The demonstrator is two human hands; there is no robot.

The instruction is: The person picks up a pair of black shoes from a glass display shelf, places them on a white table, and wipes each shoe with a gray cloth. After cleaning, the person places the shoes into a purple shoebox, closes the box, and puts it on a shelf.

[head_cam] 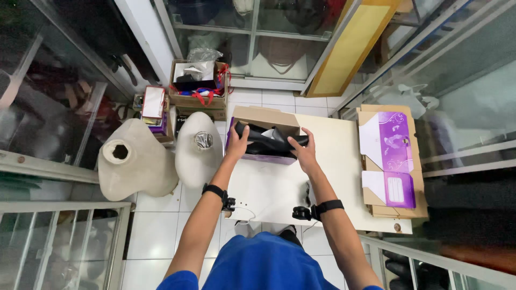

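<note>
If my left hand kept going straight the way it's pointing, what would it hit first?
Probably the raised cardboard flap of the open box, just beyond the black shoe that the left hand touches; depth is hard to judge.

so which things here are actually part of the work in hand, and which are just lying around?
In hand:
left hand
right hand
black shoes
open shoebox
white table

Lying about:
flattened purple boxes
two dress forms
carton with red straps
yellow board
</note>
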